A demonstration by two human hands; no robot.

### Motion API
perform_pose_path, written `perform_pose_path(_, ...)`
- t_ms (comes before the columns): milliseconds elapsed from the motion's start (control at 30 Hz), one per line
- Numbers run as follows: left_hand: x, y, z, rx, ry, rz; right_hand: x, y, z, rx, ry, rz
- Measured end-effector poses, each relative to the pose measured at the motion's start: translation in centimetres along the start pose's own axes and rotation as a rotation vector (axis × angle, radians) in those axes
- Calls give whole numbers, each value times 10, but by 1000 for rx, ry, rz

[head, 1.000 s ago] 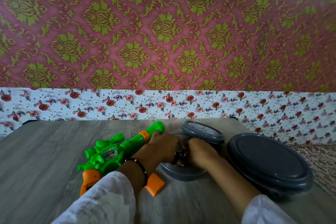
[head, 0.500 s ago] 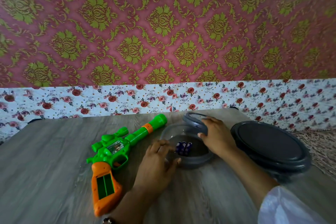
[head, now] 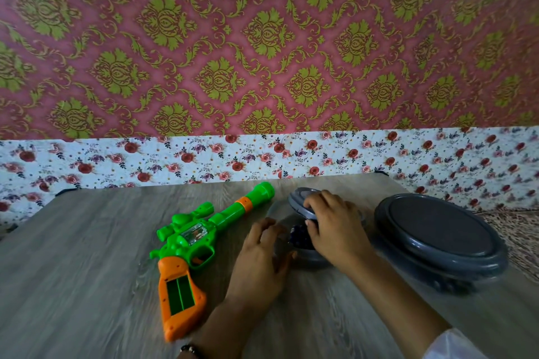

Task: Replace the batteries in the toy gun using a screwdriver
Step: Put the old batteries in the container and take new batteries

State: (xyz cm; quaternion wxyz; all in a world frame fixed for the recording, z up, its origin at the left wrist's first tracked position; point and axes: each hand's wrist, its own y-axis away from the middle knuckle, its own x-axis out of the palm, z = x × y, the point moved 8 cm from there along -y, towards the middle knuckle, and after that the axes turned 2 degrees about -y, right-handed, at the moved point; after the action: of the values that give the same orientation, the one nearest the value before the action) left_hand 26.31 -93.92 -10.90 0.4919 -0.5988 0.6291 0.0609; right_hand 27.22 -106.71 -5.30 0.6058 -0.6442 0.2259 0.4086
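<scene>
Head view: the toy gun [head: 186, 245] lay on the desk [head: 73, 271], left of the flat left hand [head: 259, 259]. The lid [head: 303, 202] was held by the right hand [head: 335, 227]; the batteries [head: 300, 236] below could be spilled if the bowl [head: 309, 259] got tipped.

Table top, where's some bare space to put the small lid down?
Bare wood lies left of the toy gun to the table edge, and along the near edge between the forearms. It is crowded around the small container, where both hands, its lid and the large grey container sit close together.
</scene>
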Motion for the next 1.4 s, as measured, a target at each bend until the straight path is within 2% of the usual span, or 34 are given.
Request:
perform_pose_path(167,-5,0,-2,-15,46,-21,-3,9,29,-135,27,-39)
perform_pose_path(233,-5,1,-4,-10,71,-23,-1,12,38,-183,-8,-7)
perform_pose_path(300,-4,1,-4,9,70,-32,-1,7,43,-224,-144,78)
perform_pose_path(367,-3,1,-3,10,19,-45,-2,-4,37,-165,-344,212)
perform_pose_path(433,-2,1,0,1,-33,-60,-2,-21,20,-55,-454,271)
perform_pose_path(533,-1,1,0,-6,-76,-59,7,-43,-14,80,-349,268)
perform_pose_path(667,4,0,-1,28,-140,-12,51,-34,-48,252,-170,485)
perform_pose_path(867,15,4,-7,48,-255,24,68,-26,-50,254,-108,585)
perform_pose_path(1033,18,2,-8,72,-349,68,67,-25,-46,250,-58,590)
perform_pose_path(1300,8,-4,-18,50,-158,134,69,-23,-47,279,-84,593)
perform_pose_path(1400,-8,-13,-15,-38,-34,55,68,-22,-46,263,-67,590)
